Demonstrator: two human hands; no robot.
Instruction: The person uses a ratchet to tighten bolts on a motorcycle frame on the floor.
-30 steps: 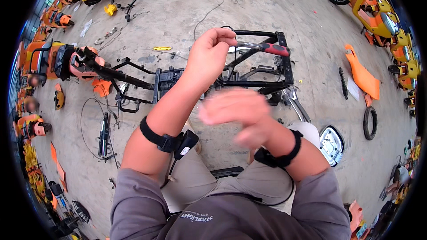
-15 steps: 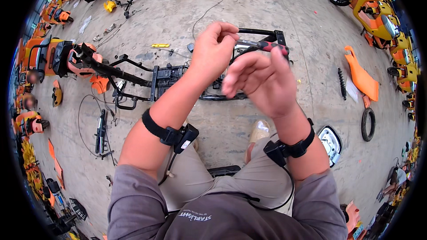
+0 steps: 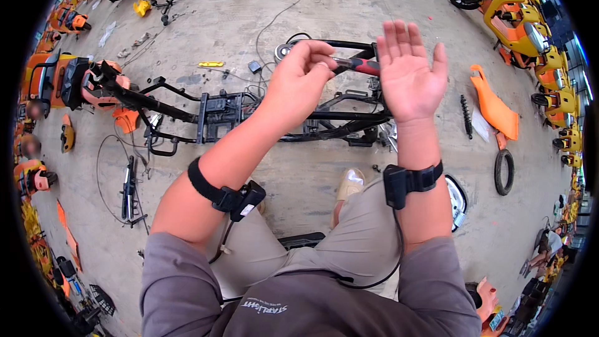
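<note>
My left hand is closed around the shaft of a ratchet wrench. Its round metal head sticks out beyond the fingers on the left, and its red and black handle points right. My right hand is open, palm showing and fingers stretched forward, by the handle's end; whether they touch I cannot tell. Below both hands a black vehicle frame lies across the floor, its steering end to the left. A black battery-tray-like section sits in its middle. My left arm and hand hide part of the frame.
An orange body panel, a black coil spring and a tyre lie at the right. Fork-like tubes and loose cables lie at the left. A yellow tool is beyond the frame. Yellow and orange scooters line the sides.
My right hand has swung outward and opened flat, palm up. The wrench stays in my left hand, and its round head now shows. The whole view has shifted slightly.
</note>
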